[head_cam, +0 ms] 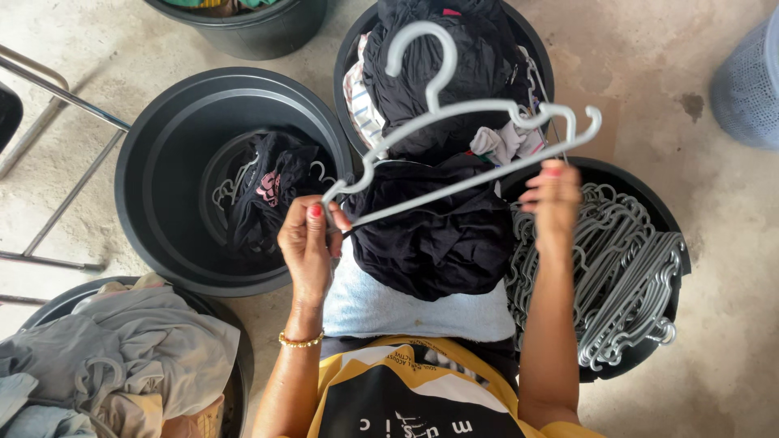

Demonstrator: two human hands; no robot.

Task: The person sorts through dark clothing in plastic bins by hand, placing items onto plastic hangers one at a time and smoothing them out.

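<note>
A grey hanger [454,130] is held level above the black garment [430,227], gripped at each end by closed left hand [308,243] and right hand [553,199] fingers, seemingly ready for threading.

Soft even daylight, sharp, faint shadows

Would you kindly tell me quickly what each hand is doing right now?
Left hand: closed on the grey hanger's left end.
Right hand: fingers on the hanger's right side; grip cannot be told.
</note>
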